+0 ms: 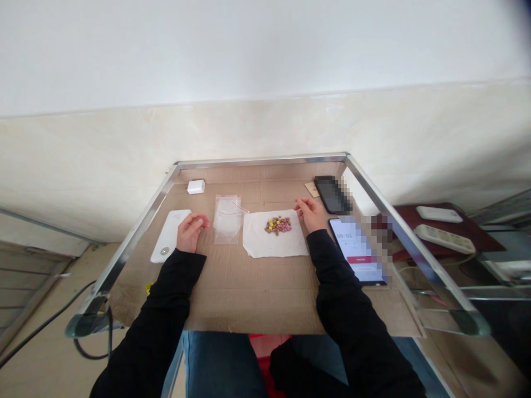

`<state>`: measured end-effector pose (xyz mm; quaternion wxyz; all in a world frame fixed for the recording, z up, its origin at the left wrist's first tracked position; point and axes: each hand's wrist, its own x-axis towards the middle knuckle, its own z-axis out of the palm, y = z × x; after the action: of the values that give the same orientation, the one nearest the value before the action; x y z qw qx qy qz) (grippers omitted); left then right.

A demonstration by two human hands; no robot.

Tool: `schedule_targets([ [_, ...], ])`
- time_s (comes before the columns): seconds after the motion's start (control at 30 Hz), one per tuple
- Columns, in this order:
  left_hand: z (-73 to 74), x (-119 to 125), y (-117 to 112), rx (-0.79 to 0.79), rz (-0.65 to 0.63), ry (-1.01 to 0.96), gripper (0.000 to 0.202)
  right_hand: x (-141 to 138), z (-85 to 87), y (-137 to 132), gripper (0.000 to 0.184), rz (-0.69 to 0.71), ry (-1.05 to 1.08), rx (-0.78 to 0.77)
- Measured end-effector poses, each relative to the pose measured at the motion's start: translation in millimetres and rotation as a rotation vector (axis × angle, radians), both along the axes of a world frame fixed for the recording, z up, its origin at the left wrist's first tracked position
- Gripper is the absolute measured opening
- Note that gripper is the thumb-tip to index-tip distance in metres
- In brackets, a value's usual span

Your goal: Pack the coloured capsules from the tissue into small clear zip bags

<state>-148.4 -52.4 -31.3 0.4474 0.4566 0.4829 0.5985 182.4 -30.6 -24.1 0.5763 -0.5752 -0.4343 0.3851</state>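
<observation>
My left hand [191, 232] lies loosely curled on the cardboard, holding nothing, and overlaps the edge of a flat white power bank [169, 235]. A clear zip-top plastic bag [227, 220] lies flat just right of those fingers. Further right is a white paper napkin [259, 240] bearing a small heap of pink, yellow and brown pills or candies [277, 225]. My right hand [311, 214] rests empty at the napkin's right corner, fingers pointing left, apart from the heap. Beside that wrist is a phone showing a timer [355, 250].
Cardboard [232, 287] covers a metal-framed table [261, 162]. Near its back edge are a small white box [196, 187] and a black phone [332, 194], partly blurred. Off the right side, a white power strip [444, 239] and a white device [438, 214] lie on a dark surface.
</observation>
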Motion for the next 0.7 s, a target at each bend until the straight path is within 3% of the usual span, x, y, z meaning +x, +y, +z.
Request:
schedule_targets([
  [0.37, -0.9, -8.6, 1.9, -0.016, -0.033, -0.134, 0.021, -0.7, -1.1, 1.4, 0.028, 0.0, 0.028, -0.023],
  [0.7, -3.4, -15.6, 6.1, -0.005, -0.045, -0.127, 0.022, -1.7, 3.0, -0.3, 0.028, 0.005, 0.037, -0.046],
])
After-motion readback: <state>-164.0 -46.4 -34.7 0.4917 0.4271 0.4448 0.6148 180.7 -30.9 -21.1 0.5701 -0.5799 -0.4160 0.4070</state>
